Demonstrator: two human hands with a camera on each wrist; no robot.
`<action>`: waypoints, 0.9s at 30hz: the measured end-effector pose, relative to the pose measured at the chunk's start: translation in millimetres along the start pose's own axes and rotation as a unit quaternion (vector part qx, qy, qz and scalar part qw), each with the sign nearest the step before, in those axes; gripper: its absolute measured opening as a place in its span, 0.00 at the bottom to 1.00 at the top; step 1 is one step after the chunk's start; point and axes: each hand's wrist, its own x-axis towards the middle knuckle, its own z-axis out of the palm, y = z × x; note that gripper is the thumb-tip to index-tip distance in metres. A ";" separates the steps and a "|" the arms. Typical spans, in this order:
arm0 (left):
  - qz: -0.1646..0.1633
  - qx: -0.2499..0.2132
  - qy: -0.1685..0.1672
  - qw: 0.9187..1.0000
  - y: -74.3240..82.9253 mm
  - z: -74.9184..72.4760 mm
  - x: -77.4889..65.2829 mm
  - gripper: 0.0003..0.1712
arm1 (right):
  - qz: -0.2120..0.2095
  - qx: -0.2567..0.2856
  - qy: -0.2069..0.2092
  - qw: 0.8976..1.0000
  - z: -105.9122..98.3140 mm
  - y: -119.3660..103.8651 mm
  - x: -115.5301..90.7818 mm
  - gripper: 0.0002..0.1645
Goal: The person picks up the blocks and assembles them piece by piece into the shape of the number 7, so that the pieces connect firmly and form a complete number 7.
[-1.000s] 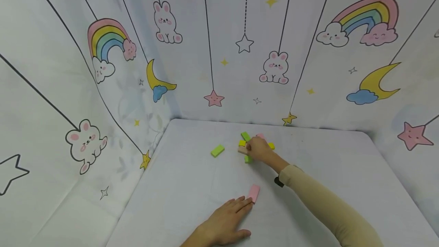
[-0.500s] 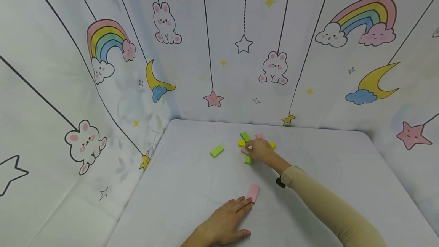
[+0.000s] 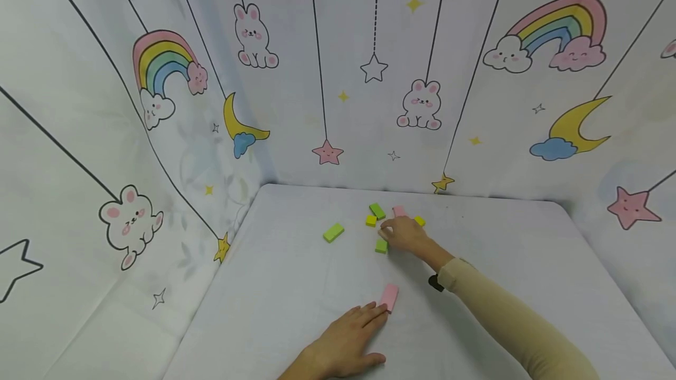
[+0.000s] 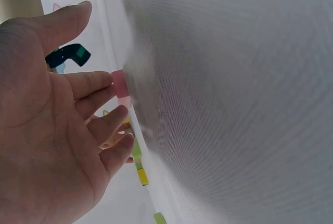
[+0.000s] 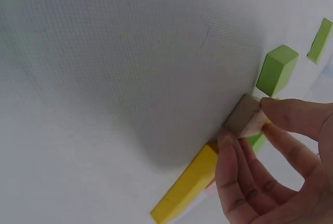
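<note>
My right hand (image 3: 406, 233) pinches a plain wooden block (image 5: 243, 116) between thumb and fingertips, close over the white cloth; in the head view the fingers mostly hide this block. Around it lie a yellow block (image 5: 187, 185) beside my fingers and a green block (image 5: 277, 70) past the thumb. Nearer to me, my left hand (image 3: 351, 339) lies palm down with its fingers extended. Its fingertips touch the near end of a pink block (image 3: 389, 298), whose end also shows as a pink face (image 4: 119, 83) in the left wrist view.
A green block (image 3: 333, 232) lies apart to the left. Beyond my right hand are another green block (image 3: 377, 211), a small yellow block (image 3: 371, 221), a pink block (image 3: 398, 211) and a yellow one (image 3: 419, 221). A patterned curtain (image 3: 296, 104) stands behind the white table (image 3: 264, 286).
The wooden block, which stuck out left of my right fingers, has turned and drawn in toward the hand, away from the small yellow block. My left hand and its pink block stay put.
</note>
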 end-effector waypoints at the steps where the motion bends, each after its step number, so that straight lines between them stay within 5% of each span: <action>1: 0.000 0.000 0.001 1.000 0.3 -0.1 0.0 0.44 | 0.004 0.001 -0.001 1.000 -0.3 0.3 -1.1 0.19; 27: -0.006 -0.012 -0.011 1.000 1.7 -1.2 1.1 0.45 | 0.047 0.037 0.021 0.998 1.1 16.0 -23.0 0.28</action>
